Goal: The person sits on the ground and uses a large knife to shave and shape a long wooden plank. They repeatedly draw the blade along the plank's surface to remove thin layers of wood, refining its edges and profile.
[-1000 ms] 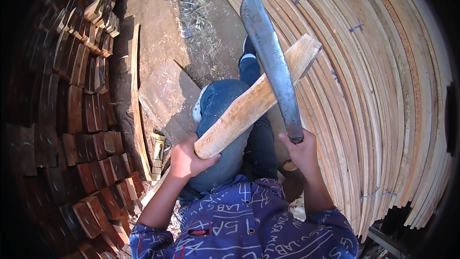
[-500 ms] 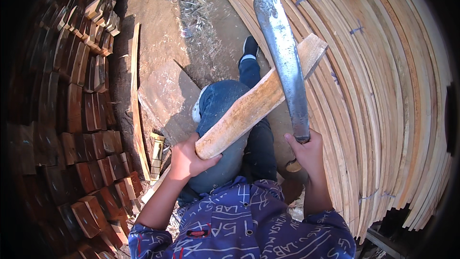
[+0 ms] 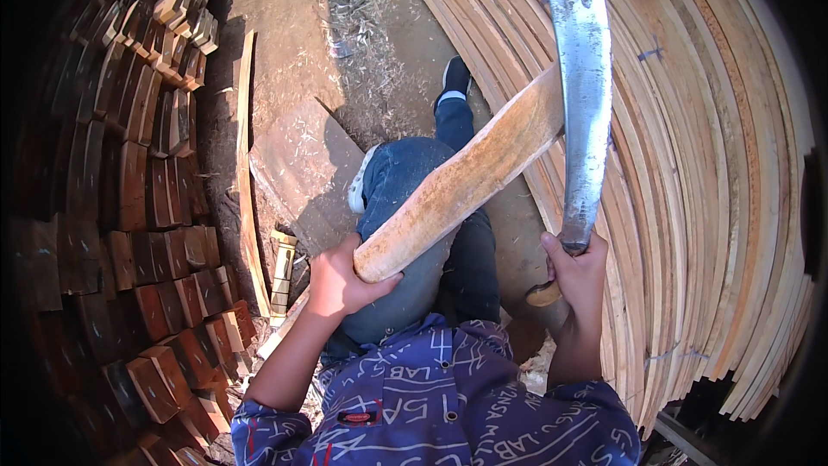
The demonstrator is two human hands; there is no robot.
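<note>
My left hand (image 3: 343, 279) is closed round the near end of a long, roughly shaped piece of wood (image 3: 461, 174). The wood slants up and away to the right, above my bent knee. In my right hand (image 3: 576, 269) is the handle of a machete (image 3: 585, 95), mostly wrapped by my fingers, with the handle's butt showing below. Its broad, worn steel blade points away from me, nearly upright in the picture. The blade crosses in front of the wood's far end and hides that tip; whether the two touch I cannot tell.
Stacked reddish-brown wood blocks (image 3: 155, 311) line the left side. Long pale wooden strips (image 3: 690, 207), tied in bundles, fill the right. A flat board (image 3: 306, 164), a thin lath (image 3: 246, 147) and a sheath-like wooden piece (image 3: 282, 272) lie on the ground near shavings (image 3: 362, 26).
The machete has swung to the right and stands more upright, now covering the wood's far end. My right hand moved slightly right. My left hand and the wood stay almost in place.
</note>
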